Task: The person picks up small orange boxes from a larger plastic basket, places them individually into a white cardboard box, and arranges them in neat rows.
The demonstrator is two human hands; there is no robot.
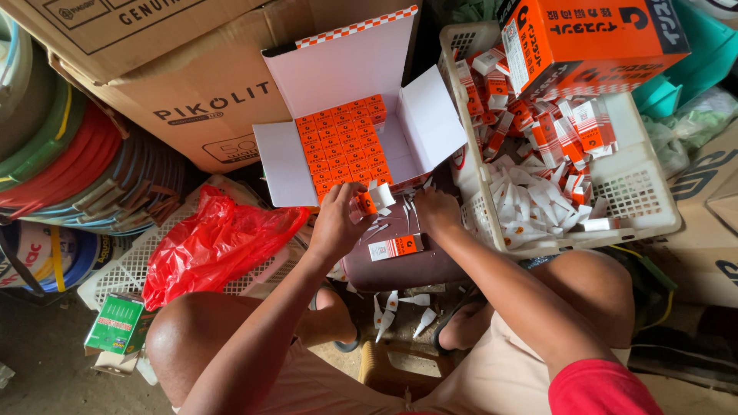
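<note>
My left hand (337,221) grips a small orange and white carton (372,197) by its end, just below an open white box (350,73) filled with rows of the same small orange cartons (342,137). My right hand (437,210) is right beside it, its fingers curled by the carton's open white flap; what it holds is hidden. Another small orange and white carton (395,247) lies flat on a dark maroon surface (400,265) under both hands.
A white plastic basket (638,188) at the right holds several loose small cartons, white tubes and a large orange box (588,34). A red plastic bag (211,242) lies on a white crate at left. Big cardboard boxes (184,84) and coiled hoses (61,154) stand behind.
</note>
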